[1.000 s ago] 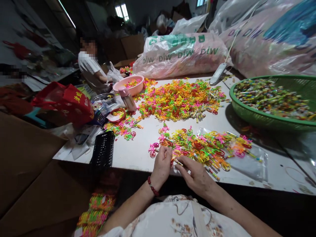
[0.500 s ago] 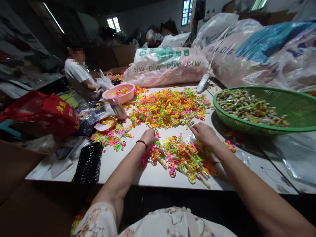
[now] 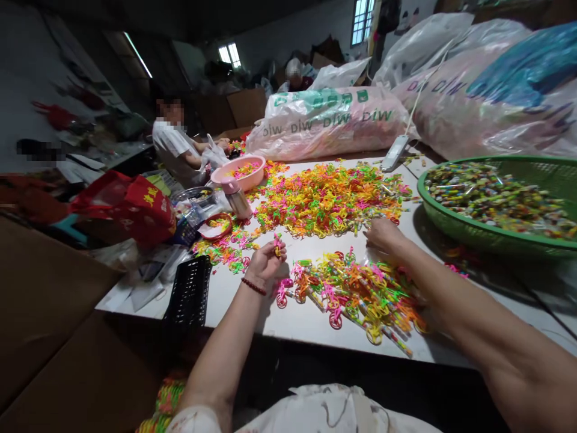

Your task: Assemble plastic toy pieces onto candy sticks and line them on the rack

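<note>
My left hand (image 3: 265, 262) is turned palm up over the table, a beaded bracelet on its wrist. Its curled fingers hold small bright plastic pieces (image 3: 277, 245), pink and yellow. Farther right, my right hand (image 3: 383, 236) is low over the tabletop with its fingers drawn together. What they pinch, if anything, is hidden. Between and below the hands lies a pile of colourful plastic pieces with rings and thin printed tubes (image 3: 360, 291). A larger heap of loose plastic pieces (image 3: 329, 198) in yellow, orange, pink and green spreads just beyond both hands.
A green basket (image 3: 451, 225) of small wrapped tubes stands at right. To the left are a pink basin (image 3: 259, 174), a bottle (image 3: 238, 201), a black plastic basket (image 3: 188, 288) and a red bag (image 3: 146, 210). Large stuffed sacks (image 3: 329, 129) line the back; a person (image 3: 174, 147) sits beyond.
My left hand has turned palm up and moved away from the near pile with the plastic pieces. My right hand's fingers have closed. The view has swung left.
</note>
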Demonstrator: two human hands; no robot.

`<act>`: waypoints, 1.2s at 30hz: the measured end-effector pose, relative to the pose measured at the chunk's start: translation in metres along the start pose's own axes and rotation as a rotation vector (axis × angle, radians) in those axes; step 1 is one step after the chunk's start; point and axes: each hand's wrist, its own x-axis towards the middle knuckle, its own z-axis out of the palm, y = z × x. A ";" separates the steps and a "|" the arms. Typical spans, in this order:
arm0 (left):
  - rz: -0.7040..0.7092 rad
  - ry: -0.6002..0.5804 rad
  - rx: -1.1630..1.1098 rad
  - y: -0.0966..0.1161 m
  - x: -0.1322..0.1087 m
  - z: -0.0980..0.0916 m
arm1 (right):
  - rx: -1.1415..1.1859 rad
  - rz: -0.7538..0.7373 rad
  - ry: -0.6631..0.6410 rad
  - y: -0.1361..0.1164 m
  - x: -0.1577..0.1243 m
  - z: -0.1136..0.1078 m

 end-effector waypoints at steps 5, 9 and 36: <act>-0.110 -0.126 -0.414 -0.005 -0.041 0.002 | 0.185 0.037 -0.004 -0.003 -0.035 -0.013; -0.157 -0.043 -0.459 -0.016 -0.065 0.013 | 0.914 -0.072 -0.144 -0.035 -0.097 -0.007; 0.149 0.105 -0.070 -0.054 -0.115 0.063 | 1.054 -0.307 -0.106 -0.105 -0.204 0.007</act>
